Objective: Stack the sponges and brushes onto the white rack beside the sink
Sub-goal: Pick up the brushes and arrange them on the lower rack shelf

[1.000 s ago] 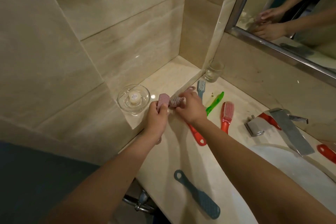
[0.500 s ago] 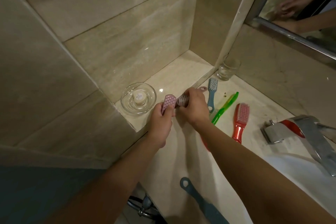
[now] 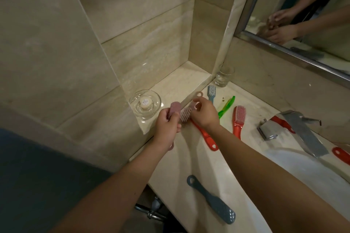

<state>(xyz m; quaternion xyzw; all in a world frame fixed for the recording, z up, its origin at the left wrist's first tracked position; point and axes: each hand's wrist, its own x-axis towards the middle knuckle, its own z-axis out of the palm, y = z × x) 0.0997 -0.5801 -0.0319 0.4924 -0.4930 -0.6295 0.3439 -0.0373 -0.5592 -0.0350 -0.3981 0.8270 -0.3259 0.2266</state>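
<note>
As both hands meet by the ledge (image 3: pixel 170 85) | L hand (image 3: pixel 167 126) fingers wrapped round pink brush (image 3: pixel 174 108), long axis wrist-to-wall | R hand (image 3: pixel 205 114) fingers pinch 2nd pink brush (image 3: pixel 184 115), bristles just beside 1st | white rack not in view | loose red brush (image 3: pixel 205 136) on table (image 3: pixel 189 161), under R hand

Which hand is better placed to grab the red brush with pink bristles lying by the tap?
Right, probably. The right hand is nearest the red brush with pink bristles; the left hand is farther off, by the glass dish. Each grips a pink brush.
</note>
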